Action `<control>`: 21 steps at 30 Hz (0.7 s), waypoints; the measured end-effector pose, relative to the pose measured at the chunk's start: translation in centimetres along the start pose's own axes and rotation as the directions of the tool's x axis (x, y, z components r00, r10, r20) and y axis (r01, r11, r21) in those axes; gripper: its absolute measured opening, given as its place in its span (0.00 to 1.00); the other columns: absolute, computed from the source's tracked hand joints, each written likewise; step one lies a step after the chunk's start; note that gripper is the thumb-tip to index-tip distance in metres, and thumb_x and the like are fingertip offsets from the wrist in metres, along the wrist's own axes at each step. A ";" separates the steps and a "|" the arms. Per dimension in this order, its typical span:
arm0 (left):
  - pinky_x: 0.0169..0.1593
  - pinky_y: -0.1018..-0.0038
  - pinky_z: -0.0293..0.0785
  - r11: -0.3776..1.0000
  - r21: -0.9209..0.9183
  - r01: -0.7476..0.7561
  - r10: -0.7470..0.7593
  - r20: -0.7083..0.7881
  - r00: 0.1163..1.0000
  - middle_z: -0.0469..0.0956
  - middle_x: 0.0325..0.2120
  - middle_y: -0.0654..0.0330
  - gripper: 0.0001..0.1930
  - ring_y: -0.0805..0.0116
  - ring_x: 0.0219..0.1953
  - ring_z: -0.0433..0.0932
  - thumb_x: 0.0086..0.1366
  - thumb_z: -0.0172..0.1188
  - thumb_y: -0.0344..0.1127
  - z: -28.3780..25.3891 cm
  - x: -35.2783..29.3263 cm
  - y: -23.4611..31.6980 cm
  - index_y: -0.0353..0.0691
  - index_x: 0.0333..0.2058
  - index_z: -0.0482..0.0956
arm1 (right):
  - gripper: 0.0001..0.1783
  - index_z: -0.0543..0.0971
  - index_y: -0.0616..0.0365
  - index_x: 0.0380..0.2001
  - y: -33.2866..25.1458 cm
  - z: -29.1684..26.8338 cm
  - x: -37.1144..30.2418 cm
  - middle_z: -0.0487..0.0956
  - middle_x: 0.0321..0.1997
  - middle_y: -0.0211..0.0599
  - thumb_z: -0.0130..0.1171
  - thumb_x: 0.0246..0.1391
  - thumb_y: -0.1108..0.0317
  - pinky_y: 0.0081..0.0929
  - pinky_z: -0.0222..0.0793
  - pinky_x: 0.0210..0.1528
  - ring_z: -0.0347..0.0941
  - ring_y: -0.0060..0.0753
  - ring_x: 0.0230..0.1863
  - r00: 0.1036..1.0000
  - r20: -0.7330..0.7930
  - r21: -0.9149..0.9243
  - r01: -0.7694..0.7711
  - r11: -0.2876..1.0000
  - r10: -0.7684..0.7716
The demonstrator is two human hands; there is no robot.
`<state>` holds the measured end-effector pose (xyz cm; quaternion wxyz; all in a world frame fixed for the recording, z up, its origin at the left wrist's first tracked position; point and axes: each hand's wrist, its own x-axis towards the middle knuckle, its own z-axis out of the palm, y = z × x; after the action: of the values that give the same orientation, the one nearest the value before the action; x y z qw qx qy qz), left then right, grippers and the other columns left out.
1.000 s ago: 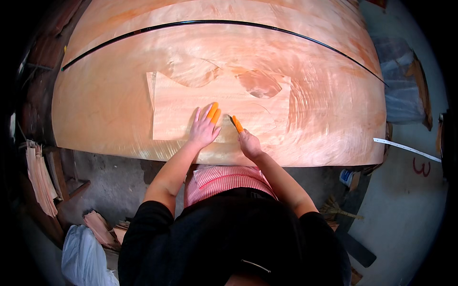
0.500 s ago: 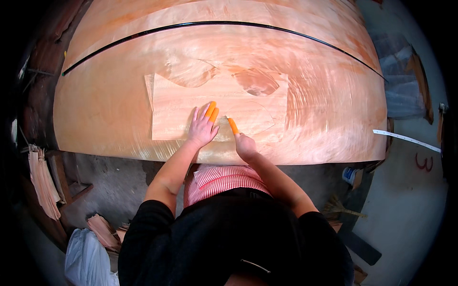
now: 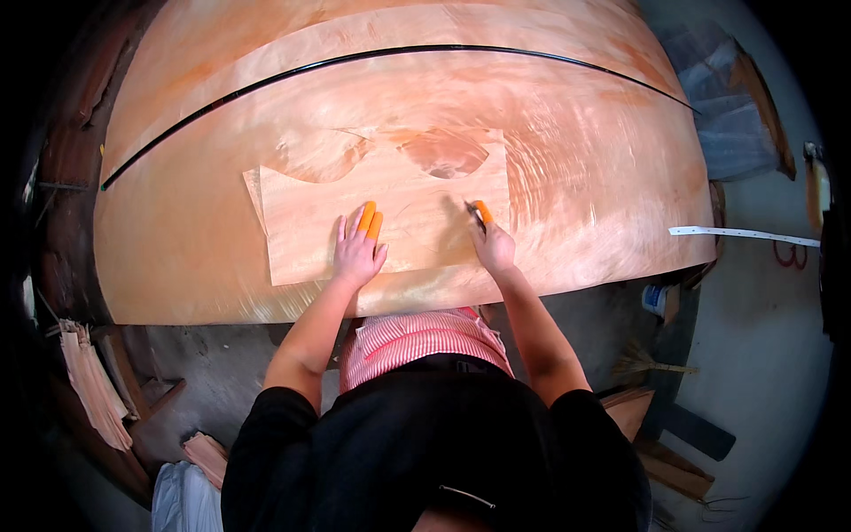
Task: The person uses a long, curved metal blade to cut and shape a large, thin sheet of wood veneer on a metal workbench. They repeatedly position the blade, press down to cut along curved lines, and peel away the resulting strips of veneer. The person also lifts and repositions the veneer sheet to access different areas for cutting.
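A thin, pale wood veneer sheet [image 3: 390,213] lies on a broad sheet of similar wood, with two curved gaps along its far edge. My left hand [image 3: 357,253] rests flat on it, fingers stretched out and two of them in orange finger covers. Farther right, my right hand [image 3: 495,246] is closed around a small dark pointed tool [image 3: 475,213], its exact kind unclear. An orange cover is on that hand's index finger. The tool's tip is over the right part of the veneer; whether it touches cannot be made out.
Across the large wood surface [image 3: 177,239] runs a long thin black strip [image 3: 390,51]. A white perforated strip [image 3: 736,233] sticks out past the right edge. Veneer offcuts [image 3: 93,381] stand at lower left, and a small broom [image 3: 651,363] lies on the floor at right.
My right hand has moved right with the tool, away from my left hand, and its wrist has turned. The left hand stays flat on the veneer. The whole view has shifted and tilted slightly.
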<state>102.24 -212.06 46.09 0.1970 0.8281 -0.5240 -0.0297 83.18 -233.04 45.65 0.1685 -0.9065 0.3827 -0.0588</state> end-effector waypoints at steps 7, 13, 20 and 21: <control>0.57 0.54 0.42 1.000 0.009 0.004 -0.004 0.002 1.000 0.55 0.53 0.53 0.29 0.60 0.57 0.51 0.49 0.52 0.42 -0.1 0.1 0.1 0.37 0.50 0.60 | 0.11 0.74 0.56 0.27 -0.2 -0.2 -0.6 0.74 0.21 0.39 0.57 0.37 0.65 0.31 0.67 0.23 0.70 0.41 0.21 0.985 -0.122 0.025 0.128 0.991 -0.124; 0.57 0.54 0.42 1.000 0.006 -0.007 0.007 -0.020 1.000 0.55 0.53 0.53 0.29 0.60 0.57 0.51 0.49 0.53 0.43 0.0 0.1 0.1 0.37 0.49 0.61 | 0.08 0.75 0.58 0.28 -0.9 -3.0 -0.2 0.73 0.19 0.33 0.58 0.39 0.70 0.23 0.65 0.24 0.70 0.27 0.21 0.964 -0.263 0.315 0.113 0.942 -0.028; 0.57 0.52 0.38 0.984 0.077 0.159 -0.158 -0.010 0.987 0.51 0.54 0.51 0.34 0.56 0.58 0.47 0.49 0.54 0.48 -2.0 0.1 -1.1 0.37 0.52 0.56 | 0.08 0.66 0.52 0.20 -1.0 -8.4 1.1 0.57 0.11 0.17 0.52 0.49 0.67 0.11 0.44 0.14 0.49 0.11 0.11 0.926 0.136 0.990 -0.144 -0.003 0.351; 0.57 0.51 0.38 0.981 0.093 0.171 -0.171 -0.009 0.985 0.52 0.54 0.50 0.35 0.55 0.58 0.47 0.48 0.55 0.48 -2.7 0.2 -1.7 0.36 0.52 0.56 | 0.08 0.66 0.51 0.20 0.0 -8.4 1.0 0.58 0.12 0.18 0.53 0.49 0.67 0.11 0.44 0.14 0.49 0.11 0.11 0.935 0.132 0.991 -0.123 -0.047 0.330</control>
<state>104.41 -210.79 47.99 0.1552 0.8783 -0.4517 -0.0216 81.92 -235.92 53.51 0.7357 -0.4360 0.3834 -0.3488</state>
